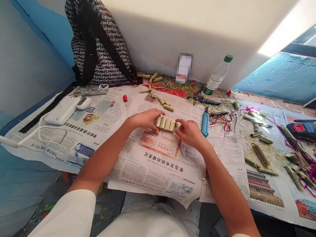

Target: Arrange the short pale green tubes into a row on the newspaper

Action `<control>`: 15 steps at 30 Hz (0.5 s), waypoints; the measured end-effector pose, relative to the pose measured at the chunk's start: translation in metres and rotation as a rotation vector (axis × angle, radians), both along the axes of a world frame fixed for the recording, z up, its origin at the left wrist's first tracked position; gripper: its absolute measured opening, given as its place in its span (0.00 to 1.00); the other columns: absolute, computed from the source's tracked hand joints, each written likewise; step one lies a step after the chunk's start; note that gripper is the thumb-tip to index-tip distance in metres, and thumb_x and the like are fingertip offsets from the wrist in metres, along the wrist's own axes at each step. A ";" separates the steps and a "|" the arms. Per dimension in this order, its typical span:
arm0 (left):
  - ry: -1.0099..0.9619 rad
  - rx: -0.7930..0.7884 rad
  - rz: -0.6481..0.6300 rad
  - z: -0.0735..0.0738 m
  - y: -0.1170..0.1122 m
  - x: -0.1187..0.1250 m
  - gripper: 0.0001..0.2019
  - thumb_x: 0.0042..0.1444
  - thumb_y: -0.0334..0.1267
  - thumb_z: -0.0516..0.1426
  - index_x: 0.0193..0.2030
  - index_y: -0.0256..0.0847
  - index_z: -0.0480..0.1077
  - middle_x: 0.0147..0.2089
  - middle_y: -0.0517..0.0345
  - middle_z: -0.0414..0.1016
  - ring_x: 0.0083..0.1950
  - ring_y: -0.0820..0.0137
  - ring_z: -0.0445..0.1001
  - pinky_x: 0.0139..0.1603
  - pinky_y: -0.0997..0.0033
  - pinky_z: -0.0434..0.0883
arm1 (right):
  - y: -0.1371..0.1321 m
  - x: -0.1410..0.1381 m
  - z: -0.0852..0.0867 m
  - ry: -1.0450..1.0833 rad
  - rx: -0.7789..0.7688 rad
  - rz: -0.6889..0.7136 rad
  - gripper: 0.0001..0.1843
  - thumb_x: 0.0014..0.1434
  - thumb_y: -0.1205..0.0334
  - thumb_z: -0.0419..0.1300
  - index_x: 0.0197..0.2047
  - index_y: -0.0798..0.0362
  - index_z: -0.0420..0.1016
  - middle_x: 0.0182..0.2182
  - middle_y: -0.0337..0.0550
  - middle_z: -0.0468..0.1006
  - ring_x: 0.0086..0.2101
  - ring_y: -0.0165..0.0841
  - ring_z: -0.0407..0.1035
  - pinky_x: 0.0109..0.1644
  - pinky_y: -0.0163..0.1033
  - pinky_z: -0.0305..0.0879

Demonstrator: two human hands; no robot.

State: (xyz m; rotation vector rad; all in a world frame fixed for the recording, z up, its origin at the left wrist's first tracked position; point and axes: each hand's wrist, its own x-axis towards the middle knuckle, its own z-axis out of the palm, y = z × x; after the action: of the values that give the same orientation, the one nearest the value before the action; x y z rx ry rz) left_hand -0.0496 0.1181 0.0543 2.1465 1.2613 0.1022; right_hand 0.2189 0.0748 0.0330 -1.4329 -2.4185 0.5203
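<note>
Left hand [147, 119] and right hand [191, 132] grip opposite ends of pale-tan, cylindrical bamboo-like pieces [167, 125]; even pressure seems best

Patterned bag [98, 45] left of a green-capped bottle [216, 77]

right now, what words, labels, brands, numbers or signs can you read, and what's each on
"青岛百年纺织蝶变记": headline on the newspaper, upside down.
"情绪价值": farther left on the newspaper, upside down; rest unclear.
Newspaper's small print: too small.
Bottle label: too small.
Bag: pattern unreadable.
Pixelated rectangle: blurred.
</note>
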 end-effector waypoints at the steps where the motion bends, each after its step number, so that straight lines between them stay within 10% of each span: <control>1: -0.013 -0.006 0.016 0.000 0.002 -0.001 0.44 0.46 0.47 0.73 0.70 0.43 0.66 0.69 0.43 0.68 0.63 0.54 0.75 0.64 0.60 0.72 | 0.001 0.000 0.001 0.010 0.017 -0.033 0.22 0.69 0.60 0.59 0.64 0.56 0.75 0.36 0.45 0.84 0.42 0.42 0.75 0.58 0.47 0.60; 6: -0.176 0.284 0.211 -0.013 0.022 0.001 0.23 0.72 0.47 0.51 0.68 0.41 0.69 0.71 0.43 0.68 0.68 0.59 0.72 0.68 0.60 0.69 | 0.005 0.001 -0.001 0.045 0.143 -0.146 0.20 0.70 0.61 0.54 0.61 0.56 0.77 0.40 0.49 0.84 0.46 0.46 0.74 0.55 0.49 0.63; 10: -0.029 0.455 0.200 -0.036 0.045 0.011 0.23 0.71 0.32 0.47 0.67 0.43 0.71 0.78 0.50 0.63 0.78 0.60 0.59 0.78 0.52 0.54 | 0.007 0.002 -0.006 0.073 0.167 -0.146 0.19 0.71 0.60 0.53 0.59 0.55 0.78 0.42 0.50 0.83 0.47 0.47 0.73 0.56 0.50 0.63; 15: 0.041 0.468 0.083 -0.052 0.059 0.013 0.19 0.71 0.36 0.51 0.64 0.47 0.74 0.75 0.53 0.68 0.76 0.61 0.63 0.77 0.52 0.55 | 0.008 0.002 -0.009 0.075 0.175 -0.144 0.19 0.71 0.60 0.53 0.58 0.54 0.78 0.43 0.50 0.83 0.47 0.46 0.73 0.57 0.50 0.63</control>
State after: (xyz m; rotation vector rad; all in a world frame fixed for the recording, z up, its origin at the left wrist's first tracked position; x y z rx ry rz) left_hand -0.0363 0.1775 0.0020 2.4939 1.4614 0.4285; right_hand 0.2210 0.0831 0.0244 -1.4711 -2.2215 0.3150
